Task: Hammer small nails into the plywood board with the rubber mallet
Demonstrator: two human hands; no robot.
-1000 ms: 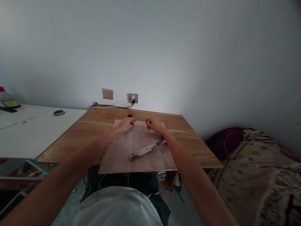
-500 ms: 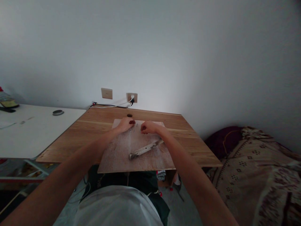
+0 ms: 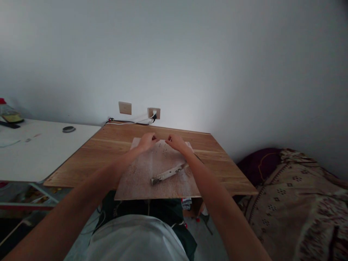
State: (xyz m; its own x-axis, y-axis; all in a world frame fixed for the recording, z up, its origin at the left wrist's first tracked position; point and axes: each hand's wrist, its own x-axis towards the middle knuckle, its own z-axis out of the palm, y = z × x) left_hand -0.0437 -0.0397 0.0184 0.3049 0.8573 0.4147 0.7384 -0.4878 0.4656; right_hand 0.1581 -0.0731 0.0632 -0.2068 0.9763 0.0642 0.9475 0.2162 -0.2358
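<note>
A thin plywood board lies on the wooden table and overhangs its near edge. Several small nails stand in a row near the board's far end. My left hand is at the far left of that row, fingers pinched together on something I cannot make out. My right hand is at the far right of the row, fingers also curled and pinched. A hammer with a pale, worn handle lies diagonally on the board, just this side of my right wrist.
A white table adjoins on the left, with a small round lid and a bottle at its far end. Wall sockets with cables sit behind the wooden table. A patterned bed lies to the right.
My right hand moved left toward the nails, then back right and slightly farther away. My left hand shifted a little away from me. The hammer and board stayed put.
</note>
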